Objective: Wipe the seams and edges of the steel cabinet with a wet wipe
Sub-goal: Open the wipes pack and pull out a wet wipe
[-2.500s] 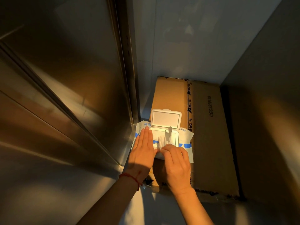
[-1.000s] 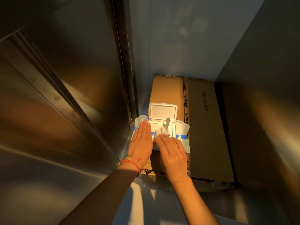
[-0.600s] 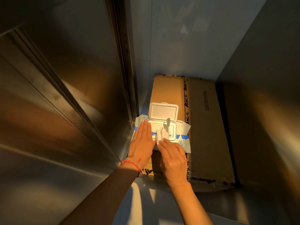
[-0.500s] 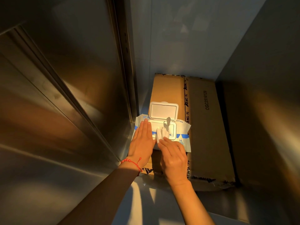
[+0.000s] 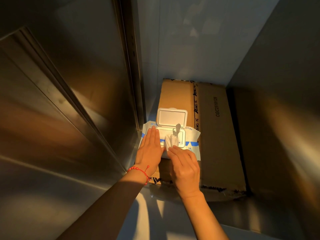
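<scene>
A white and blue wet-wipe pack (image 5: 193, 144) lies on a cardboard box (image 5: 216, 135), its white flip lid (image 5: 172, 117) standing up. My left hand (image 5: 150, 150) lies flat with straight fingers on the pack's left side. My right hand (image 5: 185, 166) pinches a white wet wipe (image 5: 170, 141) that sticks up out of the pack's opening. The steel cabinet (image 5: 69, 101) fills the left of the view, with a vertical seam (image 5: 131, 66) beside the pack.
A pale wall (image 5: 199, 40) rises behind the box. A dark panel (image 5: 285, 101) closes off the right side. A grey floor strip (image 5: 164, 219) lies below my forearms. A red bead bracelet (image 5: 140, 171) circles my left wrist.
My right hand has drawn back slightly toward me, and more of the wipe stands out of the opening. My left hand has stayed flat on the pack.
</scene>
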Demonstrator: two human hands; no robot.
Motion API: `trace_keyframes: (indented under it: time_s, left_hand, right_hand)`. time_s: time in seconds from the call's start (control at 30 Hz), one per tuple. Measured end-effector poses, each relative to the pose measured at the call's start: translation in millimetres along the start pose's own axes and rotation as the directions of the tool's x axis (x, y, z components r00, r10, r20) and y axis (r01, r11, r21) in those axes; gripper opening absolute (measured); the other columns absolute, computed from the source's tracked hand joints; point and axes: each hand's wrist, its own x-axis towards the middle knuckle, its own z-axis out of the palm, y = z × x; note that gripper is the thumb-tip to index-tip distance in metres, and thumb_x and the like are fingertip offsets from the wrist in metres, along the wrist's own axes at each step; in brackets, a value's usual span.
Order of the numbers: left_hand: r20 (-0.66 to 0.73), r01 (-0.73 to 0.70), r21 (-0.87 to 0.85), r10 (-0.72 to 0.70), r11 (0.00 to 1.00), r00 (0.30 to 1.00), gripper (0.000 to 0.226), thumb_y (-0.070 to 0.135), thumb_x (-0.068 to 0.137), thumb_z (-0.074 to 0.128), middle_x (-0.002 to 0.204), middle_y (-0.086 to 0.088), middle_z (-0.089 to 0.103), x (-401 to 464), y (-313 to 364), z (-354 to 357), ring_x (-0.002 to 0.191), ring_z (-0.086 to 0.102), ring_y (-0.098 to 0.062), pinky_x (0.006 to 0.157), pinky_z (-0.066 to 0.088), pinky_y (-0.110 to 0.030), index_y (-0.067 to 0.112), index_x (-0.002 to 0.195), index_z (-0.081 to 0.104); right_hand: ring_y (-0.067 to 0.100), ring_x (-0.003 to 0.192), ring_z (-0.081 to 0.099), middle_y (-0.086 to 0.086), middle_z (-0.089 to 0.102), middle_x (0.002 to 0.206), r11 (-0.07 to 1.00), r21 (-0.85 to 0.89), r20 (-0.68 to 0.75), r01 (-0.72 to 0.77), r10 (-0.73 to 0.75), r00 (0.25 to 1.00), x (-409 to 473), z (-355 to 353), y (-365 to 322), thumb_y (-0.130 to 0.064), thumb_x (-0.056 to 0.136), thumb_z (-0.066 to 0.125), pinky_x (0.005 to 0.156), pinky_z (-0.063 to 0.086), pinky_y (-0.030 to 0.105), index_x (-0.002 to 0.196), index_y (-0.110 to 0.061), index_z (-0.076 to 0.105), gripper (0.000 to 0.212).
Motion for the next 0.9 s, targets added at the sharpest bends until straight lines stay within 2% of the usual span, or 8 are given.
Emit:
trace_keyframes:
  time_s: [0.27, 0.57, 0.77, 0.83, 0.9]
  left_hand:
    - [0.009, 0.015, -0.025, -0.015, 1.0, 1.0, 0.072, 0.03, 0.101, 0.036, 0.156, -0.01, -0.013, 1.3, 0.6, 0.3, 0.144, -0.007, -0.023, 0.115, 0.001, -0.031, 0.006, 0.146, -0.015]
    - [0.008, 0.014, -0.026, -0.013, 1.0, 1.0, 0.072, 0.03, 0.1, 0.036, 0.156, -0.01, -0.013, 0.4, 1.6, -1.9, 0.144, -0.008, -0.023, 0.114, -0.001, -0.029, 0.005, 0.146, -0.014]
    - [0.005, 0.01, -0.025, -0.01, 1.0, 1.0, 0.072, 0.031, 0.101, 0.035, 0.156, -0.01, -0.014, -1.1, 1.4, -3.0, 0.144, -0.009, -0.023, 0.114, -0.003, -0.029, 0.005, 0.145, -0.016]
    - [0.005, 0.01, -0.023, -0.01, 1.0, 1.0, 0.071, 0.03, 0.101, 0.034, 0.156, -0.01, -0.014, -1.1, 1.6, -4.1, 0.144, -0.008, -0.023, 0.114, -0.003, -0.029, 0.004, 0.145, -0.016]
    - [0.009, 0.006, -0.03, -0.006, 1.0, 1.0, 0.069, 0.029, 0.101, 0.032, 0.156, -0.011, -0.014, -1.4, 1.4, -5.0, 0.144, -0.009, -0.022, 0.115, -0.003, -0.029, 0.004, 0.145, -0.015]
  right_hand:
    - [0.026, 0.082, 0.071, 0.014, 0.073, 0.085, 1.0, 0.003, -0.009, 0.026, -0.026, 1.0, 5.6, -10.4, -0.9, -0.005, 0.046, 0.092, 0.072, 0.055, 0.034, 0.077, 0.002, 0.074, 0.037]
    - [0.026, 0.082, 0.07, 0.014, 0.072, 0.087, 0.998, 0.004, -0.053, 0.059, -0.059, 0.997, 10.9, -18.7, -1.0, -0.005, 0.054, 0.087, 0.074, 0.054, 0.034, 0.08, 0.001, 0.074, 0.03]
    - [0.026, 0.083, 0.071, 0.015, 0.072, 0.087, 0.998, -0.001, -0.055, 0.06, -0.06, 0.997, 14.5, -21.6, -0.2, -0.011, 0.053, 0.088, 0.074, 0.055, 0.036, 0.081, 0.002, 0.074, 0.034]
    - [0.026, 0.083, 0.071, 0.015, 0.072, 0.087, 0.998, -0.013, -0.075, 0.065, -0.066, 0.995, 15.9, -23.1, -0.5, -0.013, 0.058, 0.085, 0.074, 0.054, 0.036, 0.081, 0.002, 0.074, 0.03]
    - [0.026, 0.084, 0.07, 0.015, 0.072, 0.087, 0.996, -0.021, -0.12, 0.083, -0.084, 0.989, 18.1, -23.8, 0.4, -0.014, 0.073, 0.077, 0.074, 0.054, 0.035, 0.081, 0.002, 0.074, 0.019]
